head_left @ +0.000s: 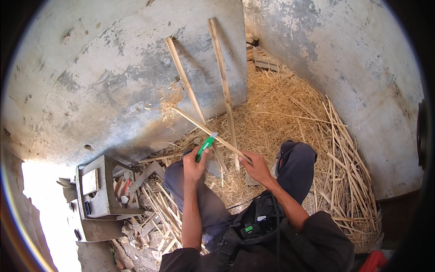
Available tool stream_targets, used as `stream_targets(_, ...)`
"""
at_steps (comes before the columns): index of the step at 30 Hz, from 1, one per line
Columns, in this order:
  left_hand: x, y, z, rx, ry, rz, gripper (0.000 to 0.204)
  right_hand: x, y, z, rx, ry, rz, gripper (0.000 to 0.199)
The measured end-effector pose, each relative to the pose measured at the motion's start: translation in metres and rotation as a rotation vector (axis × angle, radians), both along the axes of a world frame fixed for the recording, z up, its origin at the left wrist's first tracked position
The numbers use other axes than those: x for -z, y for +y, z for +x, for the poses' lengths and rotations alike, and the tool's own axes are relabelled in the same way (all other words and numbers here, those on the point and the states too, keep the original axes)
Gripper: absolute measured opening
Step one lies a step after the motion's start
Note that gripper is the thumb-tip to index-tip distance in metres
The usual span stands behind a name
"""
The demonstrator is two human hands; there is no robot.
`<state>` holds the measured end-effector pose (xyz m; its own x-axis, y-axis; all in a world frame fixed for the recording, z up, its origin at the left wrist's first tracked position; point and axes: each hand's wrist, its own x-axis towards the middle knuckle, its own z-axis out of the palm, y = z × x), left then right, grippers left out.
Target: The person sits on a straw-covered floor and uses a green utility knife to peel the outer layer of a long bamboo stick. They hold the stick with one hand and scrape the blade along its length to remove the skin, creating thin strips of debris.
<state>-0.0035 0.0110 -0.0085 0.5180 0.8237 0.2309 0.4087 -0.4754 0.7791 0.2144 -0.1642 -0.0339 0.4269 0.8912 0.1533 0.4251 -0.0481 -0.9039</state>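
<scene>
In the head view, the left hand has its grip wrapped around a green cutter, and the right hand pinches the near end of a pale wooden strip. The blade seems to meet the strip's edge, though it shows small; the far end, tufted with shavings, juts into open room before the grey wall.

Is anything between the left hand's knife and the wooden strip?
Nothing visible: the green knife in the left hand has its blade overlapping, in this view, the wooden strip held by the right hand. The leaning slats stand behind the strip.
</scene>
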Motion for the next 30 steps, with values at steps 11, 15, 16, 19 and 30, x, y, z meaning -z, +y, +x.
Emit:
stream_targets(11,-0.003,-0.005,0.008,-0.106,-0.251,0.083,0.020,0.001,0.001,0.001,-0.006,-0.008,0.011,0.035)
stream_targets(15,-0.006,-0.006,0.008,-0.070,-0.304,0.150,0.023,0.001,0.000,-0.001,-0.004,0.013,0.012,0.035)
stream_targets(16,-0.003,-0.005,0.006,-0.049,-0.275,0.152,0.024,0.000,0.001,-0.001,-0.007,0.017,0.002,0.034)
stream_targets(19,-0.001,-0.004,0.003,0.004,-0.208,0.164,0.026,0.002,0.001,-0.001,-0.008,0.019,-0.005,0.034)
stream_targets(30,-0.003,-0.006,0.000,0.036,-0.121,0.114,0.027,0.001,0.001,-0.001,-0.007,0.021,-0.006,0.034)
